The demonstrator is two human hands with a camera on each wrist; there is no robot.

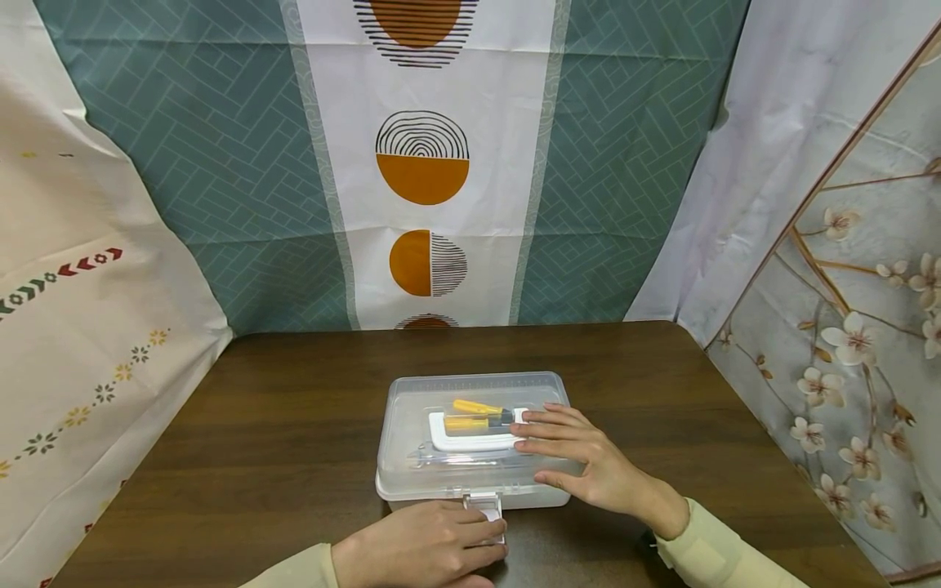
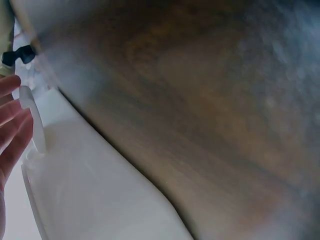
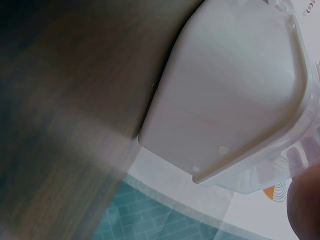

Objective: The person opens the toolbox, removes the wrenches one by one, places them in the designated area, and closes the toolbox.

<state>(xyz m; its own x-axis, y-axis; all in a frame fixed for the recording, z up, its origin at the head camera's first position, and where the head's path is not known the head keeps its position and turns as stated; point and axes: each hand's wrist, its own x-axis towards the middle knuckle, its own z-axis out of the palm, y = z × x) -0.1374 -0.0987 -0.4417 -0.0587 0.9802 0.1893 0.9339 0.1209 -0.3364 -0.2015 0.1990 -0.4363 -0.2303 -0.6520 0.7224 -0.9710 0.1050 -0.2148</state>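
A translucent plastic box (image 1: 408, 437) lies with its lid down; two yellow-handled tools (image 1: 467, 423), a white curved frame (image 1: 441, 437) and a clear item show through. At the front, the fingers of my left hand (image 1: 430, 543) touch the latch (image 1: 483, 508), which sticks out from the box. In the left wrist view, that hand (image 2: 12, 127) has its fingers against the latch flap (image 2: 34, 120). My right hand (image 1: 599, 469) rests with spread fingers on the lid's right side. The right wrist view shows the box's side (image 3: 225, 85) and part of that hand (image 3: 306, 202).
The box stands on a dark brown wooden table (image 1: 294, 408). Behind the table hangs a teal and white patterned cloth (image 1: 500, 163). Cream cloth (image 1: 88, 286) hangs at the left and floral cloth (image 1: 845, 408) at the right.
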